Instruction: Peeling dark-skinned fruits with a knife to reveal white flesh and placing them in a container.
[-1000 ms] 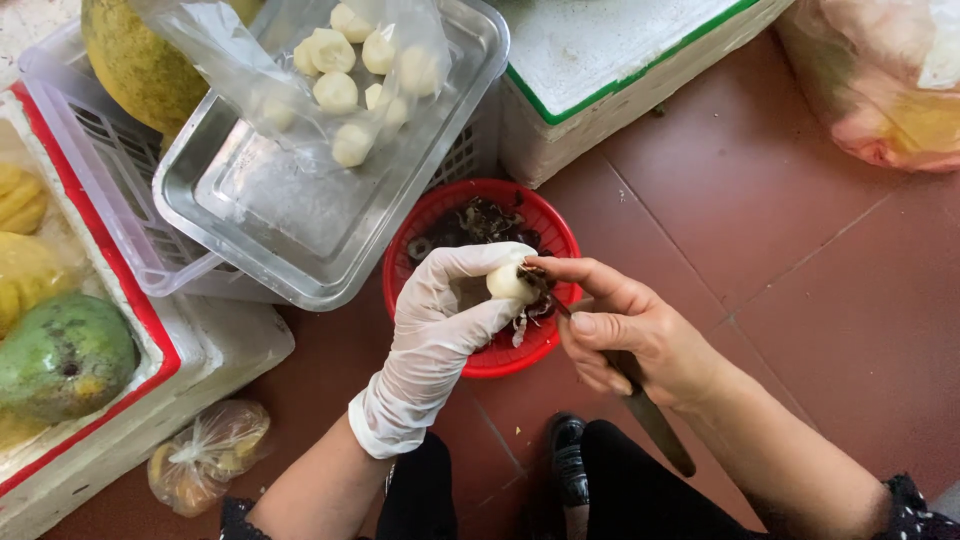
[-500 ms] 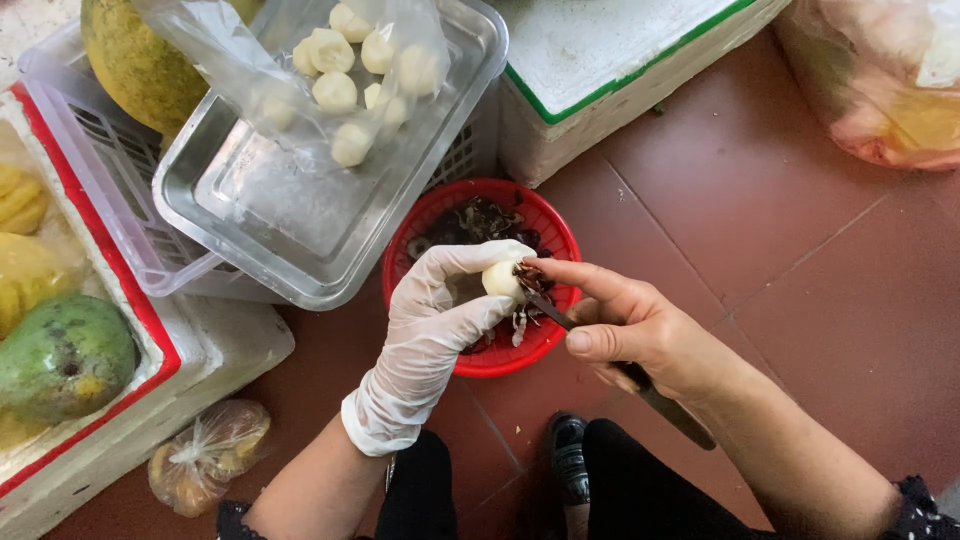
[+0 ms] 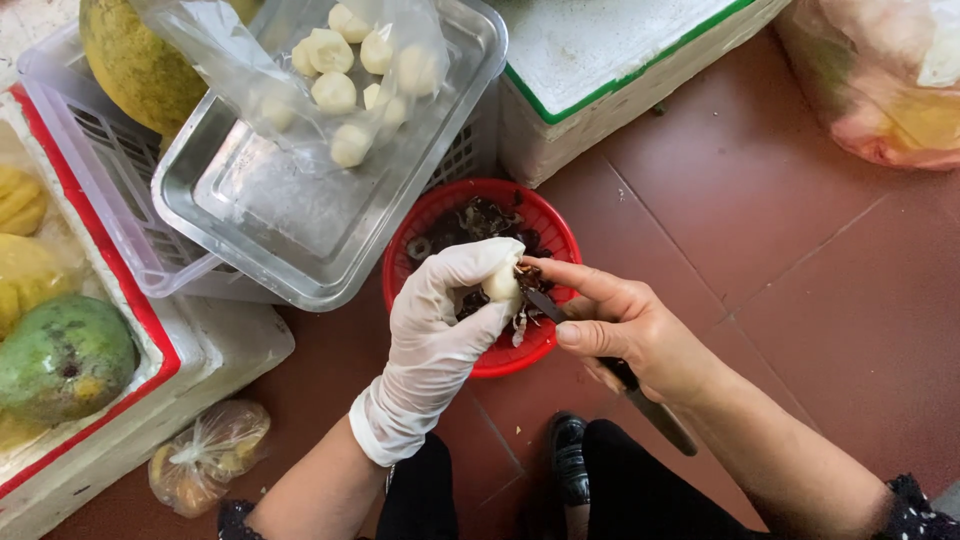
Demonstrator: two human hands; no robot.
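My left hand (image 3: pixel 440 325), in a white glove, grips a small pale peeled bulb (image 3: pixel 502 284) over a red mesh basket (image 3: pixel 540 340) that holds dark peelings. My bare right hand (image 3: pixel 625 325) holds a knife (image 3: pixel 640 395), its blade tip against the bulb's right side and its dark handle running out below the palm. Behind the basket, a clear plastic tray (image 3: pixel 300 225) carries a clear bag of several peeled pale bulbs (image 3: pixel 355 70).
A white slotted crate (image 3: pixel 90 165) sits under the tray with a large yellow-green fruit (image 3: pixel 135 65). At left, a red-rimmed foam box (image 3: pixel 150 340) holds a green mango (image 3: pixel 60 355). A green-edged white foam box (image 3: pixel 620 70), a small knotted bag (image 3: pixel 205 460) and a big bag (image 3: pixel 880 80) stand on the red tile floor.
The bulb has been turned slightly in my gloved fingers while the knife blade works along its right side. Both hands stay over the red basket.
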